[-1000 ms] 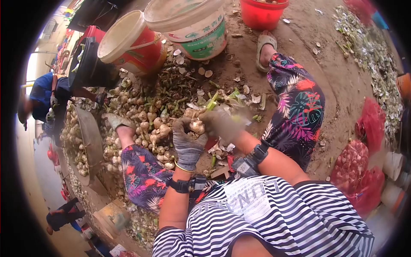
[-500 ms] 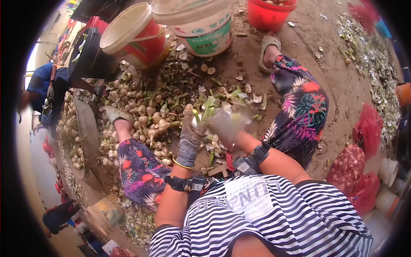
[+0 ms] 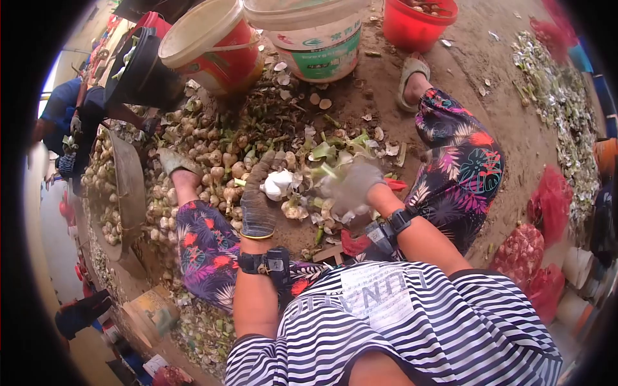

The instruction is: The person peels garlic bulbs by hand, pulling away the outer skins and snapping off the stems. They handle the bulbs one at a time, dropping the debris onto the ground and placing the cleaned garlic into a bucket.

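My left hand (image 3: pixel 259 196), in a dirty grey knit glove, is closed around a white garlic bulb (image 3: pixel 278 184) that shows on its right side. A short green stem end (image 3: pixel 240 183) sticks out on the other side of the glove. To the right, my gloved right hand (image 3: pixel 355 186) is smeared by motion, so its fingers cannot be made out. A pale green stalk piece (image 3: pixel 329 170) appears at its edge, and a red object (image 3: pixel 396 184) shows just beyond it. Below and between the hands lies a cut garlic bulb (image 3: pixel 294 210) among peelings.
A garlic heap (image 3: pixel 212 164) spreads on the left beside a tilted metal basin (image 3: pixel 125 186). Ahead stand a white-green bucket (image 3: pixel 318 48), a red-yellow bucket (image 3: pixel 228 64) and a red bucket (image 3: pixel 418 26). Red mesh bags (image 3: pixel 518 254) lie right; another person (image 3: pixel 64 119) works left.
My hands have moved apart. The left went left and slightly down with the garlic bulb; the right shifted a little right. The view has shifted slightly.
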Demonstrator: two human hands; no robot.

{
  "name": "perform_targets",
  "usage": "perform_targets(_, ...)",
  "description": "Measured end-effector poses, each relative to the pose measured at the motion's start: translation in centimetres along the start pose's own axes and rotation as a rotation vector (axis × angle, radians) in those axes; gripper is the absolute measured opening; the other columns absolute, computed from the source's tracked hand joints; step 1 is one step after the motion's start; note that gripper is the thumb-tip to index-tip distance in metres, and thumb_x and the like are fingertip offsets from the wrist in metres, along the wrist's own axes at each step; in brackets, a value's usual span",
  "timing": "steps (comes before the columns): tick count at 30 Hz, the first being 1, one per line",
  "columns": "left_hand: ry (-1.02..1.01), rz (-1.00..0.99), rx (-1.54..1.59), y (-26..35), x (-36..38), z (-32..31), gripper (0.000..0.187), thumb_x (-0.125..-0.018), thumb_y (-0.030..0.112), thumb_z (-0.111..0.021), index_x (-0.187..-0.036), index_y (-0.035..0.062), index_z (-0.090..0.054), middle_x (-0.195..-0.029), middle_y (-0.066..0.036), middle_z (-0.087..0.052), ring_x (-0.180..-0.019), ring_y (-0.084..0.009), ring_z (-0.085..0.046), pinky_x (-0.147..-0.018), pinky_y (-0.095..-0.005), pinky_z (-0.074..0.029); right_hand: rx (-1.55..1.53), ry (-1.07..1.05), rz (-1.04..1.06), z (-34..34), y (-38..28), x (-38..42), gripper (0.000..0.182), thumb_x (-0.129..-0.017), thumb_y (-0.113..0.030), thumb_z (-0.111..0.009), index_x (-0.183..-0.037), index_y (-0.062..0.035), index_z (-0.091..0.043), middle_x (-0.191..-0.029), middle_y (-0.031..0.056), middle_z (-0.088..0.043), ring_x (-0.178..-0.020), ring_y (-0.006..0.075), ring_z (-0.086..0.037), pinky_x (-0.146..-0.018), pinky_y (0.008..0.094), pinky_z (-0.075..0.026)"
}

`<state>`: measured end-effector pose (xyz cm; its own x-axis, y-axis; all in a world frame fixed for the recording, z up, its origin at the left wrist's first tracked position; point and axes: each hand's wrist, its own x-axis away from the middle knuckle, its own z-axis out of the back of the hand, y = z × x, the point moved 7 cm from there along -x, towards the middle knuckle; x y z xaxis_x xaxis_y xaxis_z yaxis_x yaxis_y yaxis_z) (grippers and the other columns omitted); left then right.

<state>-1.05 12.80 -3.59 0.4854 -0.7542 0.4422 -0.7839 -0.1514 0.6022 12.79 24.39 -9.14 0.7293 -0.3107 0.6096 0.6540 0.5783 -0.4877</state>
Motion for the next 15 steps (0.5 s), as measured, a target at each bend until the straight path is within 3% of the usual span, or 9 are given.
perform_targets(1, 0.039, -0.025, -0.227, 0.4, 0.7, 0.3, 0.04, -0.09, 0.026, -0.045, -0.121, 0.0007, -0.047, -0.117, -0.012, -0.052, -0.107, -0.0208, -0.05, -0.091, -0.0329, -0.042, -0.027, 0.191, 0.071, 0.9, -1.8, 0.7, 0.043, -0.077, -0.036, -0.056, -0.111, -0.0106, -0.056, -0.105, 0.0211, -0.055, -0.096, 0.0298, -0.056, -0.084, 0.038, -0.043)
perform_targets(2, 0.044, -0.034, -0.224, 0.3, 0.6, 0.5, 0.04, -0.09, 0.026, -0.045, -0.121, 0.0007, -0.047, -0.117, -0.012, -0.052, -0.107, -0.0208, -0.05, -0.091, -0.0329, -0.042, -0.022, 0.189, 0.08, 1.4, -2.4, 0.9, 0.043, -0.077, -0.036, -0.056, -0.111, -0.0106, -0.056, -0.105, 0.0211, -0.055, -0.096, 0.0298, -0.056, -0.084, 0.038, -0.043)
perform_targets(4, 0.093, -0.138, -0.499, -0.6, 0.4, 0.9, 0.04, -0.089, 0.025, -0.044, -0.125, 0.0069, -0.045, -0.117, -0.009, -0.052, -0.098, -0.0191, -0.055, -0.08, -0.0295, -0.049, -0.484, 0.114, 0.443, 2.4, -5.9, 2.9, 0.048, -0.07, -0.029, -0.062, -0.109, -0.0035, -0.055, -0.102, 0.0138, -0.055, -0.097, 0.0294, -0.052, -0.085, 0.0317, -0.042)
perform_targets(6, 0.028, -0.149, -0.453, -1.7, -0.1, 0.4, 0.04, -0.09, 0.023, -0.043, -0.125, 0.0039, -0.044, -0.117, -0.009, -0.052, -0.1, -0.0178, -0.054, -0.081, -0.0289, -0.048, -0.695, -0.057, 0.404, 0.5, -5.9, 1.2, 0.041, -0.075, -0.022, -0.058, -0.112, -0.0044, -0.053, -0.097, 0.0126, -0.056, -0.094, 0.0282, -0.054, -0.084, 0.0325, -0.044)
perform_targets(8, -0.023, -0.109, -0.317, -1.5, 0.5, -0.5, 0.042, -0.09, 0.024, -0.043, -0.126, 0.0016, -0.041, -0.119, -0.011, -0.051, -0.105, -0.0195, -0.052, -0.084, -0.0319, -0.048, -0.84, 0.097, 0.307, 0.3, -4.3, 0.7, 0.038, -0.073, -0.022, -0.058, -0.107, -0.0044, -0.056, -0.095, 0.0116, -0.057, -0.09, 0.0276, -0.057, -0.079, 0.0339, -0.046)
perform_targets(10, -0.011, -0.179, -0.416, -0.4, 0.6, -0.1, 0.046, -0.088, 0.031, -0.047, -0.123, 0.0009, -0.046, -0.124, -0.012, -0.049, -0.108, -0.0215, -0.05, -0.088, -0.032, -0.044, 0.075, 0.008, 0.195, -2.6, -2.1, -1.3, 0.033, -0.071, -0.02, -0.059, -0.1, -0.0037, -0.057, -0.096, 0.0121, -0.058, -0.088, 0.0282, -0.058, -0.075, 0.0349, -0.047)
perform_targets(12, 0.055, 0.012, 0.223, -0.6, -0.8, 3.3, 0.044, -0.086, 0.03, -0.049, -0.122, 0.0047, -0.046, -0.124, -0.014, -0.049, -0.11, -0.0287, -0.049, -0.084, -0.0471, -0.046, 0.131, -0.019, 0.158, -5.2, -0.3, -2.0, 0.03, -0.072, -0.016, -0.055, -0.099, -0.0039, -0.06, -0.097, 0.0152, -0.06, -0.089, 0.03, -0.059, -0.077, 0.0354, -0.047)
perform_targets(14, 0.095, 0.006, 0.244, 0.1, -0.9, 4.1, 0.045, -0.085, 0.034, -0.05, -0.12, 0.0061, -0.048, -0.125, -0.014, -0.048, -0.111, -0.0309, -0.048, -0.084, -0.051, -0.044, 0.189, -0.05, 0.119, -7.8, 0.9, -3.7, 0.029, -0.073, -0.012, -0.05, -0.098, -0.0042, -0.062, -0.099, 0.0182, -0.061, -0.091, 0.0318, -0.059, -0.078, 0.0358, -0.047)
perform_targets(15, 0.039, 0.036, 0.236, 0.0, -0.9, 4.0, 0.046, -0.085, 0.036, -0.05, -0.121, 0.0057, -0.047, -0.125, -0.014, -0.047, -0.113, -0.0309, -0.047, -0.087, -0.0512, -0.042, 0.134, -0.017, 0.233, -8.7, 0.5, -4.9, 0.034, -0.068, -0.013, -0.057, -0.101, -0.0044, -0.058, -0.099, 0.0154, -0.06, -0.091, 0.0306, -0.058, -0.076, 0.0357, -0.047)
